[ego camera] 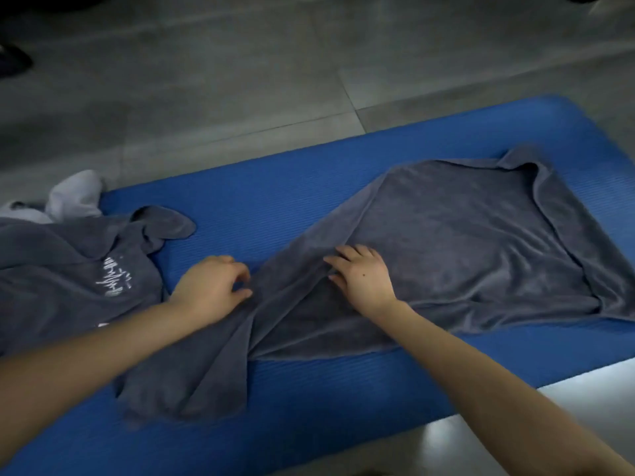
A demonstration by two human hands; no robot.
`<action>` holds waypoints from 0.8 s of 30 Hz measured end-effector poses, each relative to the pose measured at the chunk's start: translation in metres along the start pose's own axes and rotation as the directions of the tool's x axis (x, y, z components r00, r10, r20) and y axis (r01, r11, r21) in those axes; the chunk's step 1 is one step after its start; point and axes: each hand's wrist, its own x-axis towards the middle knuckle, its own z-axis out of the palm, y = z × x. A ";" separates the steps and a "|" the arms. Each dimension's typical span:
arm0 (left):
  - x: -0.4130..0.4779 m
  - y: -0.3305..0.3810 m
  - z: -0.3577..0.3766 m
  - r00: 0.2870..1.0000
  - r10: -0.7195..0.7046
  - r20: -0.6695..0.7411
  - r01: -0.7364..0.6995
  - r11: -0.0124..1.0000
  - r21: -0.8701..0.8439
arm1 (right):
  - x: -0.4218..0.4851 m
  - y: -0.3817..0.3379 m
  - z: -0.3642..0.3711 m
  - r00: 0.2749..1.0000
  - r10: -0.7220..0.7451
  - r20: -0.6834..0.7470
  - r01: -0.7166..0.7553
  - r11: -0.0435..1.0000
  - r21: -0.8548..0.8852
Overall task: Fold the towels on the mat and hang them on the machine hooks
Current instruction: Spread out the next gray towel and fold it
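Head view: a blue ribbed foam mat (309, 207) lies across the grey tiled floor (206, 80), and every place below is given against it. A plain dark grey terry towel (464, 242) is spread over the mat's right half. Its far right corner is turned back on itself, and its near left end is bunched and trails toward the mat's near edge.

The right hand (364, 276) lies flat on the towel near the mat's middle, fingers slightly spread and pressing a ridge of cloth. The left hand (213, 286) sits at the towel's bunched left edge with thumb and forefinger curled toward each other. I cannot tell whether cloth is caught between them.

A second grey towel with white embroidered lettering (68, 269) lies crumpled at the mat's left end.

Folding has probably only begun. The next move probably means smoothing the bunched end flat, then carrying it over onto the towel's right part.
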 end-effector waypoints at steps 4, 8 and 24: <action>-0.026 -0.012 0.034 0.971 -0.232 -0.051 0.208 0.935 -0.287 | 0.016 -0.009 0.011 0.989 -0.146 0.011 0.146 0.983 -0.106; -0.044 0.004 0.068 0.970 -0.241 -0.013 0.228 0.933 -0.277 | 0.030 -0.012 0.018 0.975 -0.223 0.001 0.219 0.957 -0.188; 0.095 -0.140 -0.046 0.829 -0.504 -0.243 0.503 0.861 -0.072 | 0.209 -0.090 -0.009 0.987 0.139 0.077 -0.144 0.987 0.073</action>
